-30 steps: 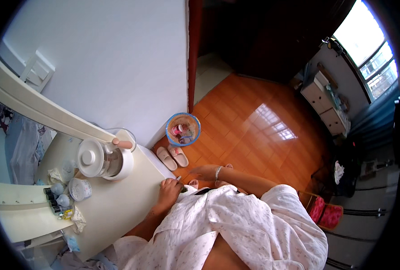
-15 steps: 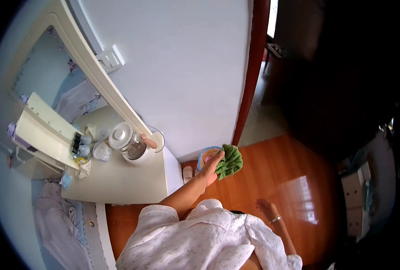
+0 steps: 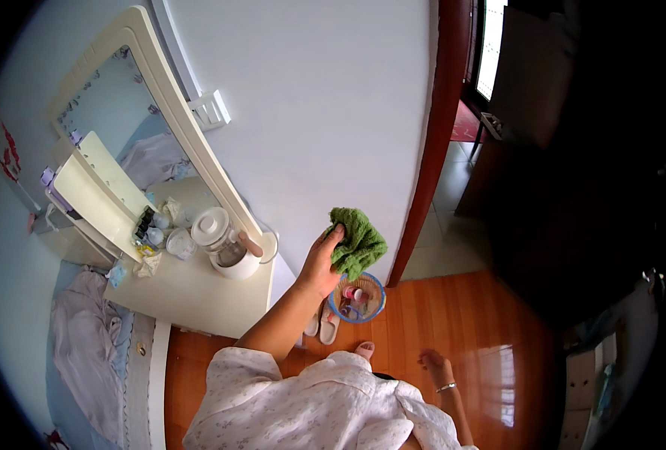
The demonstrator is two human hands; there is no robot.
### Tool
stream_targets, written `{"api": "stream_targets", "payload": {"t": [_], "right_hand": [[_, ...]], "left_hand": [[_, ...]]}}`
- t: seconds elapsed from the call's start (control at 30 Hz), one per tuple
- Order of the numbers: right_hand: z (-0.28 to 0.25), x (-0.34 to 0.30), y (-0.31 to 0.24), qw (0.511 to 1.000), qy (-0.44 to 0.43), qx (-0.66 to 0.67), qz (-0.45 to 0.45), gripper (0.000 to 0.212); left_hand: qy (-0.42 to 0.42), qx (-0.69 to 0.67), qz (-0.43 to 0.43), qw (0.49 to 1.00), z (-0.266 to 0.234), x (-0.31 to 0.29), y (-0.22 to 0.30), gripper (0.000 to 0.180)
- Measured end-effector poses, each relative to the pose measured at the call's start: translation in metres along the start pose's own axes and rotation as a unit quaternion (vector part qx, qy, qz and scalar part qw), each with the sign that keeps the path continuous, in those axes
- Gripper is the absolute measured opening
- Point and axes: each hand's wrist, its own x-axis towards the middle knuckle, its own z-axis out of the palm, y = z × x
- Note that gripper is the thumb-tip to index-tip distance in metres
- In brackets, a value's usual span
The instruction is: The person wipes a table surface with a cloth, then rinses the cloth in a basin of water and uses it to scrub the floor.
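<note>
My left hand (image 3: 321,264) is closed on a bunched green cloth (image 3: 358,244), held out in front of the white wall. Below the cloth, a round basket with a blue rim (image 3: 382,306) stands on the floor; a small pink-and-white item (image 3: 352,293) lies in it. Down at my side hangs my right hand (image 3: 436,367), with a bracelet at the wrist. Its fingers are loosely bent and apart, and nothing shows in them.
Left of my arm, a cream dressing table (image 3: 198,304) with a mirror (image 3: 100,112) bears a glass kettle (image 3: 224,236), a tub (image 3: 181,244) and small bottles. Slippers (image 3: 328,326) lie by the basket. A red-brown door frame (image 3: 427,157) edges a doorway.
My left hand has raised the green cloth up and a little left, uncovering more of the basket. The view has shifted, and my right hand sits slightly lower.
</note>
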Motion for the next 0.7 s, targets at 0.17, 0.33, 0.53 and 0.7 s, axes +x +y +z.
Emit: {"api": "stream_targets", "payload": {"t": [0.17,0.33,0.53,0.7], "right_hand": [[-0.003,0.027,-0.025,0.999,-0.013,-0.051,0.006,0.016],[-0.018,0.063,-0.084,0.982,-0.020,-0.169,-0.078,0.018],[-0.012,0.113,-0.168,0.979,-0.027,-0.131,-0.153,0.022],[0.014,0.136,-0.240,0.979,-0.074,0.069,-0.180,0.044]], "left_hand": [[-0.019,0.027,0.036,0.999,0.006,0.023,0.005,0.037],[0.048,0.024,0.031,0.998,0.008,0.055,0.009,0.036],[-0.012,0.039,0.018,0.999,0.019,0.096,0.001,0.039],[-0.018,0.116,-0.034,0.992,0.044,0.098,-0.035,0.042]]}}
